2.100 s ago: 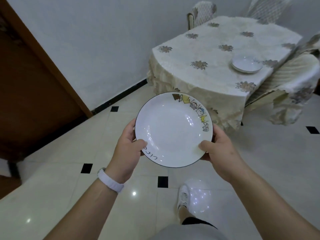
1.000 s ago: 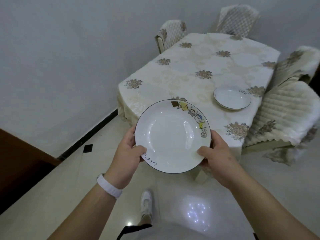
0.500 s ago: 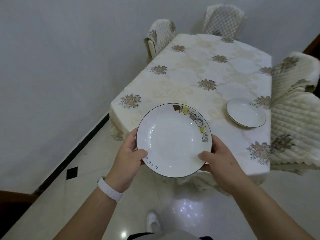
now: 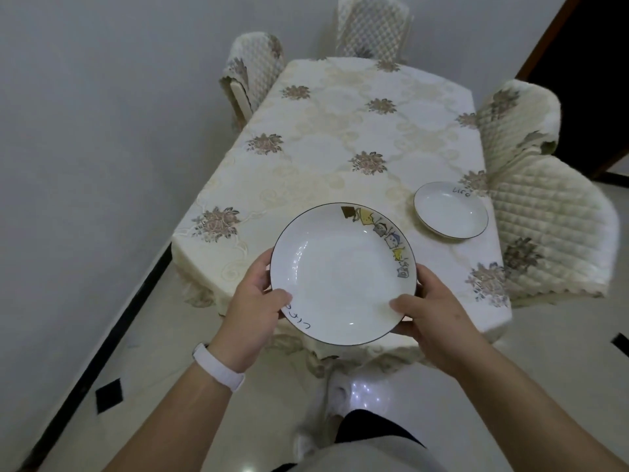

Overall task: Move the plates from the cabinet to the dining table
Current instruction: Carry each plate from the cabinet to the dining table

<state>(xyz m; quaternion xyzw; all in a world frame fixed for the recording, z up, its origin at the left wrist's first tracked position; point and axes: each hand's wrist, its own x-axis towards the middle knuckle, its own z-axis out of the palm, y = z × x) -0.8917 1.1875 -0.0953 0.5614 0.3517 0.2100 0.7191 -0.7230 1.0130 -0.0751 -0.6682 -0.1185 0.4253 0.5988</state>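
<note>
I hold a white deep plate [image 4: 340,277] with a thin dark rim and a cartoon strip on its right side, level, over the near edge of the dining table [image 4: 326,131]. My left hand [image 4: 253,301] grips its left rim, thumb on top. My right hand [image 4: 432,311] grips the right rim the same way. A second white plate [image 4: 451,211] lies flat on the table's right side, near the chair.
The table wears a cream cloth with flower prints. Quilted covered chairs stand at its right [image 4: 551,226], far right [image 4: 517,120], far end [image 4: 372,27] and far left [image 4: 253,69]. A white wall runs along the left; glossy tiled floor [image 4: 143,369] lies below me.
I have walked up to the table; it has grown larger and now lies straight under the held plate. Both hands keep the same grip on the plate.
</note>
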